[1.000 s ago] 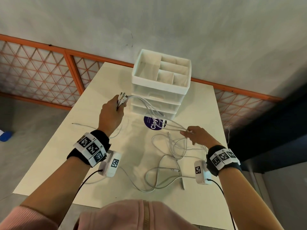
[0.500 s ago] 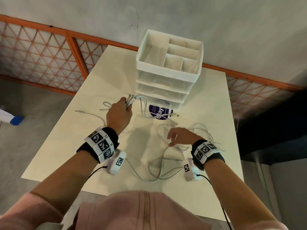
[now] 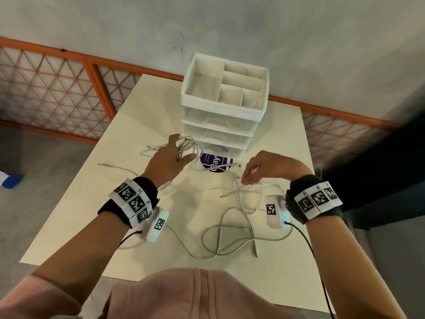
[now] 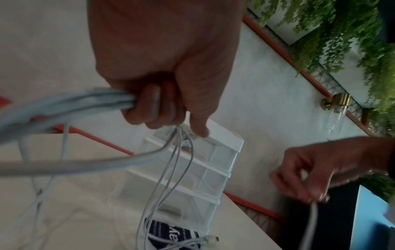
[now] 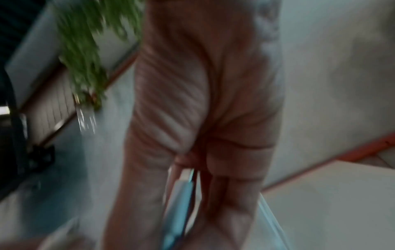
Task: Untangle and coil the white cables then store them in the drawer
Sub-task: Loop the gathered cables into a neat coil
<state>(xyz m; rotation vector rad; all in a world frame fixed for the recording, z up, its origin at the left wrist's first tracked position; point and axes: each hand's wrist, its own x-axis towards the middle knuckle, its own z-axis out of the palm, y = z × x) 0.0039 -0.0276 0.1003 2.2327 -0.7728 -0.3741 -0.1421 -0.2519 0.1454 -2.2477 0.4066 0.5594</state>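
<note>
Several white cables [image 3: 226, 240] lie tangled on the cream table [image 3: 128, 203]. My left hand [image 3: 180, 151] is in front of the drawer unit's bottom left corner and grips a bundle of cable ends [image 3: 186, 143]. The left wrist view shows its fingers [image 4: 149, 104] curled round the white cables [image 4: 70, 104], with thin strands hanging to the table. To the right of the purple sticker, my right hand [image 3: 247, 177] hovers with fingers curled down, pinching one cable [image 4: 311, 214]. The white drawer unit [image 3: 220, 125] has three shut drawers and an open divided tray on top. The right wrist view is blurred.
A round purple sticker [image 3: 216, 162] lies on the table before the drawers, crossed by cable strands and a plug [image 3: 236, 165]. An orange lattice fence [image 3: 57, 88] runs behind the table. A blue object [image 3: 11, 180] lies on the floor at left.
My right hand let go of the stretched strands, dropped to the table, then rose near the sticker pinching one cable. My left hand kept its bundle and sank slightly.
</note>
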